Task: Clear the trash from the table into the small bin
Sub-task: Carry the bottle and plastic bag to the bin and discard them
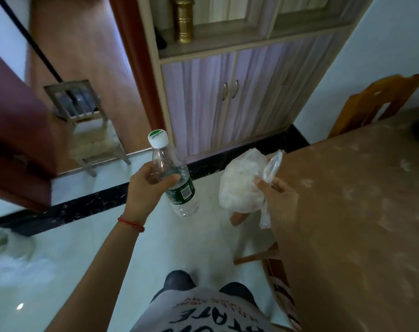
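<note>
The left hand (147,185) has its fingers closed around a light, stiff, nearly empty bottle (177,183). The right hand (279,196) pinches a soft, crinkly plastic bag (239,185) beside the desk (359,212); no bin is clearly visible.

A clear plastic bottle (173,178) with a white cap printed in green and a dark green label around its lower half is held in the air over the pale floor, tilted with the cap up and away from the person; it looks empty. To its right, a crumpled translucent plastic bag (242,185) holding something whitish hangs in the air just beside the counter's (361,212) edge, its twisted neck pointing upward.
</note>
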